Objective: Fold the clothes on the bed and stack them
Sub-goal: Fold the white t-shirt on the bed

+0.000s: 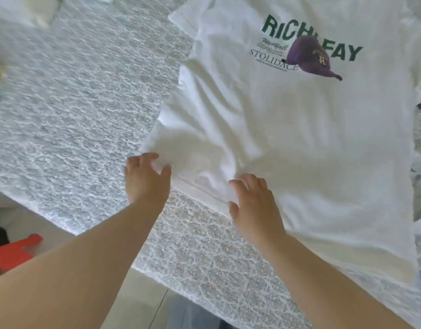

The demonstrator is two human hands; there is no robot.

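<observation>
We count one white T-shirt (287, 143), one patterned bedspread (74, 103), two hands, left hand (146, 179) and right hand (254, 205), and one red object (13, 251).

My white cotton-like T-shirt (287, 138) looks soft, matt and creased, its green lettering printed flat. Under it, the grey-and-white patterned bedspread (74, 103) looks textured, like matt lace.
</observation>
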